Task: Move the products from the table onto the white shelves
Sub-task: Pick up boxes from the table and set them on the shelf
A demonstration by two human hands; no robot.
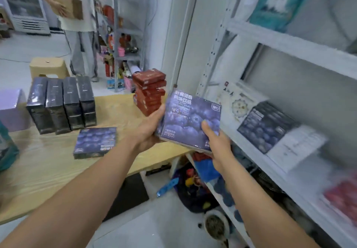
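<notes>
Both my hands hold one flat blue box with a blueberry print (190, 116) in the air, between the wooden table (44, 172) and the white shelves (289, 40). My left hand (149, 129) grips its left edge. My right hand (215, 141) holds its lower right corner, thumb on top. A second blue box (95, 142) lies flat on the table. Several dark boxes (61, 104) stand upright in a row behind it, and a stack of red boxes (149, 93) sits at the table's far corner. On the middle shelf lies another blue box (267, 126).
The middle shelf also holds a white box (240, 100) and a white pack (297, 147). A teal package (280, 2) sits on the upper shelf. Bags and clutter (195, 187) lie under the table. A person carrying a cardboard box (66, 4) stands at a far rack. A tan stool (49, 67) stands behind the table.
</notes>
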